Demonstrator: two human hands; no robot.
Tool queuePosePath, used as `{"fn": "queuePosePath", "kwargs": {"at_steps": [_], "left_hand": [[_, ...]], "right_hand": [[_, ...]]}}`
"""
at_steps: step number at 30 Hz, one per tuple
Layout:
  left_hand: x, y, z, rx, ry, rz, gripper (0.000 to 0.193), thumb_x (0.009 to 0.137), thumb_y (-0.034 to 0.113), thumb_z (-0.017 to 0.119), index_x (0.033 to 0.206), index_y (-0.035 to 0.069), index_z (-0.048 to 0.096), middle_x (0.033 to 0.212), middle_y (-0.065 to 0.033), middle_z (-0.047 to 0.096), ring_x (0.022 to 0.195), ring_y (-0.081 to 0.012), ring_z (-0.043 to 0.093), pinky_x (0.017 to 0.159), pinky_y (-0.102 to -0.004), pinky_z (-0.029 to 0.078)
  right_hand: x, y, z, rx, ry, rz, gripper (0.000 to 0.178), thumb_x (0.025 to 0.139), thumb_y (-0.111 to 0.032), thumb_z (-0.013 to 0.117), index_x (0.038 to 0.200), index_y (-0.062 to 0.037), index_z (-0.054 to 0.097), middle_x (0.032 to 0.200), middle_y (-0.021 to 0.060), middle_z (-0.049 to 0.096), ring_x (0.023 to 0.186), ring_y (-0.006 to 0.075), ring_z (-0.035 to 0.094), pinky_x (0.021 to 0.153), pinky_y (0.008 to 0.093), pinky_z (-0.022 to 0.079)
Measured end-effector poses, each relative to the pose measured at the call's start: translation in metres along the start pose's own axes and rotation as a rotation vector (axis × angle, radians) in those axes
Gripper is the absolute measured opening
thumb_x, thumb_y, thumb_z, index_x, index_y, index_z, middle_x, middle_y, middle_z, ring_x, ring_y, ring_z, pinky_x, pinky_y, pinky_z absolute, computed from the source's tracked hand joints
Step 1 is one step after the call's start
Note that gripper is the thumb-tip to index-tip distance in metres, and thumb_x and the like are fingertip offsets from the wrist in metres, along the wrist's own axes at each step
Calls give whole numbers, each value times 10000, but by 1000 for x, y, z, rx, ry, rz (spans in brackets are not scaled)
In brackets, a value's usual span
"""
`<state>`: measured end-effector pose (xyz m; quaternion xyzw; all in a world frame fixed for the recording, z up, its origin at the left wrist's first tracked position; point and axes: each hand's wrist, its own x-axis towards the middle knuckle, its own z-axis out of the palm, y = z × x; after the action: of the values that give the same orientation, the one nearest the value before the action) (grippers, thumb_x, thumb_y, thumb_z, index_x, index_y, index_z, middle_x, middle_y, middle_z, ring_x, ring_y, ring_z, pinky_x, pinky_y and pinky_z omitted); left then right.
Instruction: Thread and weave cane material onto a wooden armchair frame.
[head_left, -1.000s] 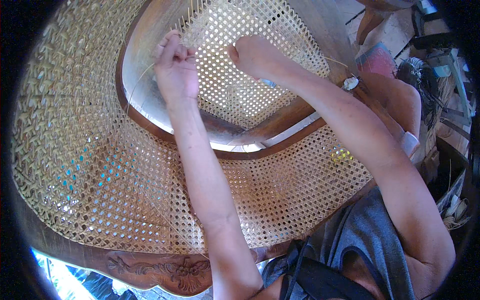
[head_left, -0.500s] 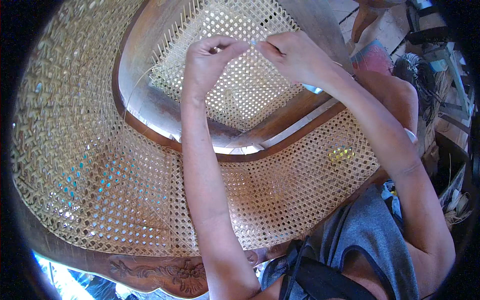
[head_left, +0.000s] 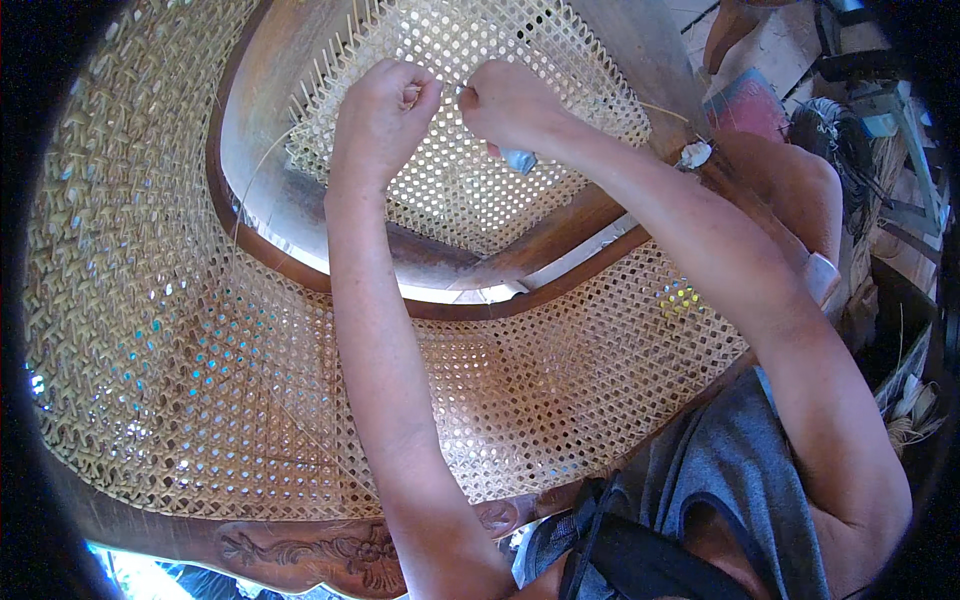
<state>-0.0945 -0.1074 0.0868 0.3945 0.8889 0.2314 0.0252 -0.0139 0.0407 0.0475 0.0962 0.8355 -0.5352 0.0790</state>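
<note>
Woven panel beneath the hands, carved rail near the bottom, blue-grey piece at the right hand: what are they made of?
The woven panel looks like natural cane, matte: pale tan strands cross in an open mesh. The carved rail appears wooden, perhaps varnished, given its reddish-brown relief and faint gloss. The blue-grey piece could be plastic or tape; too small to tell.

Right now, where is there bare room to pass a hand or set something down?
The inner cane panel is bare in its lower part, below the left hand and right hand down to the wooden frame. The curved outer caning is also free between the forearms. It is crowded at the panel's upper left, where cane ends stand up.
</note>
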Motion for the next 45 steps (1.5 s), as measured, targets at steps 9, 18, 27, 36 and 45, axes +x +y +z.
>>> {"fn": "queuePosePath", "kwargs": {"at_steps": [9,18,27,36,45], "left_hand": [[-1,14,4,272,-27,-11,123,831,182,728,951,155,735,895,-53,684,789,-232,686,697,-335,539],[-9,31,11,311,78,-79,114,815,168,711,923,160,747,993,-33,640,847,-244,661,695,-377,540],[3,43,15,-503,-230,-186,164,830,214,741,964,123,771,886,-34,741,764,-157,662,679,-280,520],[4,20,17,0,31,-98,113,819,107,724,880,13,722,701,-65,672,617,-103,611,602,-258,496],[3,20,20,215,25,-6,116,844,185,704,904,86,718,830,-72,676,721,-231,662,658,-344,515]], "right_hand": [[-5,3,-9,190,-107,99,340,950,-184,503,794,87,636,638,192,650,525,235,684,537,377,559],[-47,61,-55,-210,-1,73,482,1015,-349,483,768,41,622,574,149,617,497,253,658,541,393,552],[-69,8,-68,28,38,-4,401,954,-263,527,738,55,642,608,220,611,558,268,676,582,396,541],[-9,32,-7,25,-18,12,319,890,-187,550,736,69,663,674,164,679,571,273,693,606,404,574],[5,30,9,-57,133,-19,293,893,-132,515,708,60,637,629,187,653,531,273,675,551,384,549]]}}
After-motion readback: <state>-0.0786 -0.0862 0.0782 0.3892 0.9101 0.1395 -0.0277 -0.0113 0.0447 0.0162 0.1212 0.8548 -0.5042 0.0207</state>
